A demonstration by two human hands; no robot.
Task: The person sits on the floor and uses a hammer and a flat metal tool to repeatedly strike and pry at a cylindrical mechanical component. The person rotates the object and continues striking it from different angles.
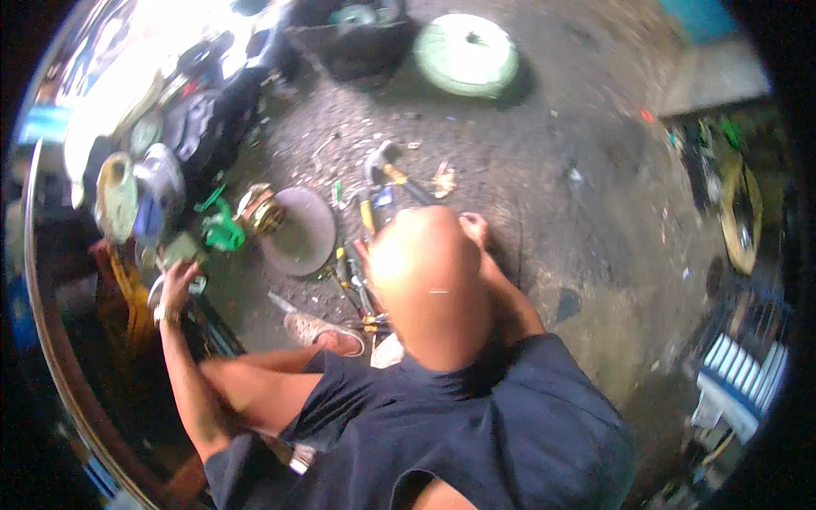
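My left hand point(178, 285), below a watch, has its fingers curled at a small pale object point(191, 255) at left; its exact grip is unclear. My right hand point(473, 229) is partly hidden beside my raised bare knee point(429, 285), fingers curled, their contents unclear. Near my left hand are a green plastic piece point(225, 229) and a brass-coloured motor-like part point(263, 217) on a grey round disc point(302, 242). Hammers point(404, 178) and several yellow-and-black hand tools point(357, 285) lie on the floor between my hands. My sandalled foot point(327, 336) rests below them.
A pale round lid-like object point(467, 59) and a dark container point(348, 47) stand ahead. Clutter with pale housings point(115, 195) crowds the left, beside a metal rail point(38, 255). At right are a yellowish oval object point(739, 229), a white-and-blue slatted item point(739, 382) and a grey ledge point(714, 76).
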